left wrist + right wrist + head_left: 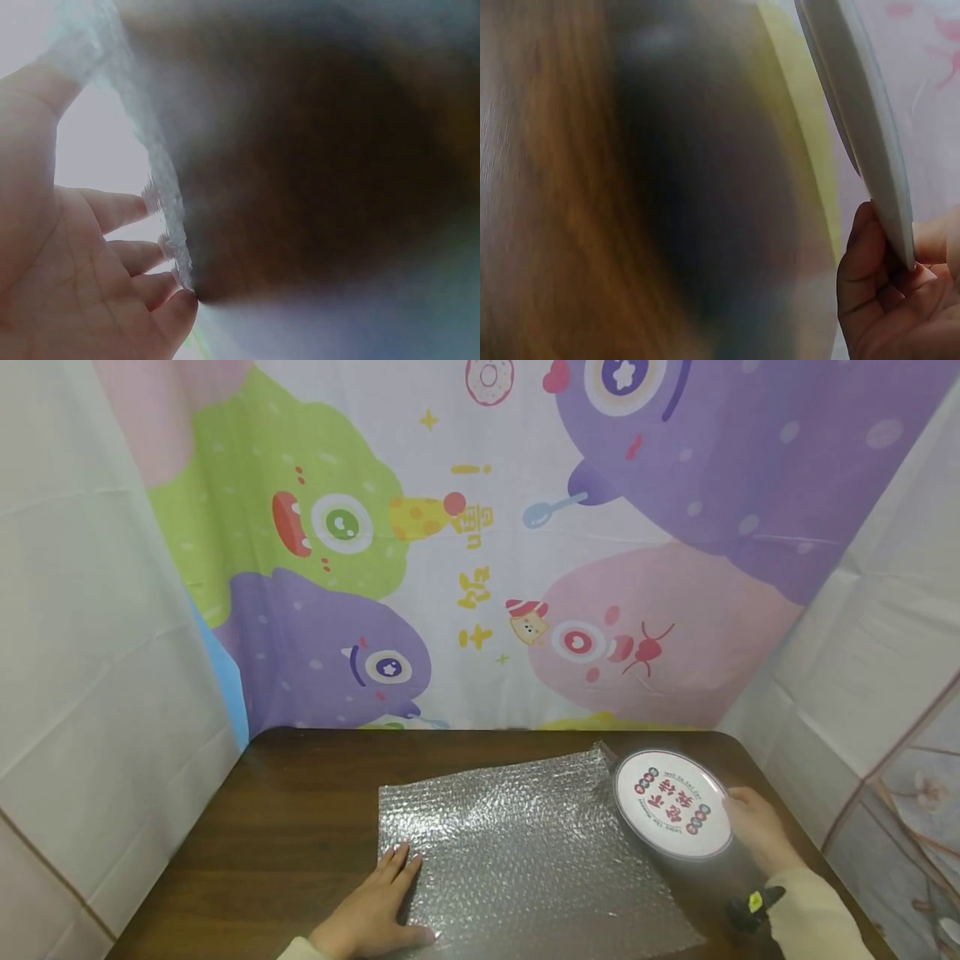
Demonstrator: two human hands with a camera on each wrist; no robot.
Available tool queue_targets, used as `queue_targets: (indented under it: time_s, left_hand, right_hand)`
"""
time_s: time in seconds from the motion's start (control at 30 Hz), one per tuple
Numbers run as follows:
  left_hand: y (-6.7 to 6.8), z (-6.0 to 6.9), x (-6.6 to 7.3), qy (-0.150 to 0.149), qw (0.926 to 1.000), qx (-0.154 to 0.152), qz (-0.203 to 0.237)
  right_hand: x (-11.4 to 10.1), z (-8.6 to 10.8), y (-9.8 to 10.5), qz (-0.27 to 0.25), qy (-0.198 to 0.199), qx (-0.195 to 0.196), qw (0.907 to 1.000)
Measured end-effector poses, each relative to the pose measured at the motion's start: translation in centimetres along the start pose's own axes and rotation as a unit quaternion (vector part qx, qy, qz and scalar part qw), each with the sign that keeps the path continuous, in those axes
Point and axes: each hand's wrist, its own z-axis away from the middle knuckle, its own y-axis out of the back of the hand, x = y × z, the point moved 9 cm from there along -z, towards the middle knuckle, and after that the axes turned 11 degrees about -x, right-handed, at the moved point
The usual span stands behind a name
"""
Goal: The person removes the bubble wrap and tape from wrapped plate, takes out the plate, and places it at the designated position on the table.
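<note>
A sheet of clear bubble wrap [517, 852] lies flat on the dark wooden table [270, 810]. My left hand [375, 902] rests on its left edge, fingers spread and fairly straight; the left wrist view shows those fingertips against the wrap's edge [169, 202]. My right hand [761, 831] pinches the right rim of a round white plate [672, 843] with red writing and small coloured dots. The plate is tilted, its printed face towards me, beside the wrap's upper right corner. In the right wrist view the plate [874, 142] appears edge-on between thumb and fingers.
A curtain [487, 685] with cartoon monsters hangs behind the table's far edge. Pale sheets [97, 635] enclose the left and right sides. A dark strap [750, 910] with a yellow-green tag sits at my right wrist.
</note>
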Motion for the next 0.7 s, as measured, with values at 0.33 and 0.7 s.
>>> queue_targets:
  time_s: [0.33, 0.7]
  left_hand:
    - [0.3, 0.2, -0.1, -0.001, 0.9998, 0.008, 0.02]
    - [0.6, 0.4, 0.1, 0.006, 0.9993, 0.008, 0.036]
  right_hand:
    - [4.0, 0.5, 1.3, -0.024, -0.046, -0.012, 0.9986]
    - [6.6, 1.4, 1.9, -0.01, -0.088, -0.021, 0.9959]
